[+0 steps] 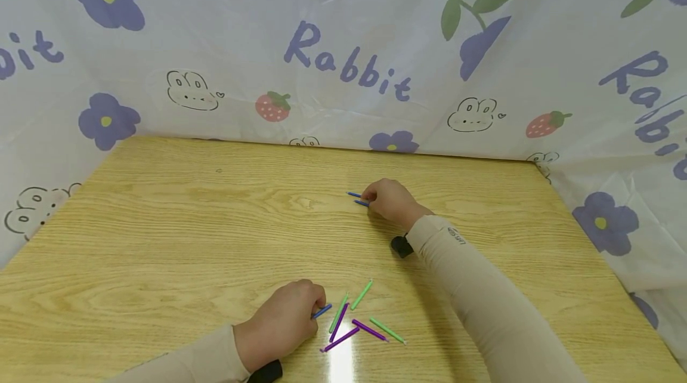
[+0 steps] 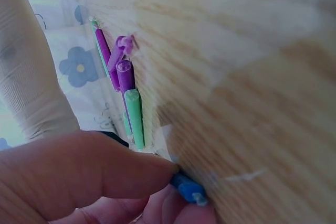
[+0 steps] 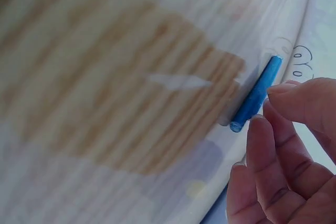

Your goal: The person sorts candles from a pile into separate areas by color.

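Thin blue, green and purple candles lie on a wooden table. My left hand (image 1: 283, 322) pinches a blue candle (image 1: 322, 311) between thumb and fingers, and its tip sticks out in the left wrist view. Farther forward, my right hand (image 1: 394, 201) has its thumb and fingertips at another blue candle (image 3: 257, 94), pinching it close to the tabletop. Two blue candle ends show beside those fingers in the head view, the farther candle (image 1: 353, 194) and the nearer candle (image 1: 362, 203); the fingers hide their other ends.
Right of my left hand lie three green candles, one of them a green candle (image 1: 387, 330), and three purple candles, such as a purple candle (image 1: 370, 330), some touching. A white printed curtain (image 1: 343, 108) borders the table (image 1: 188, 240) at the back and sides.
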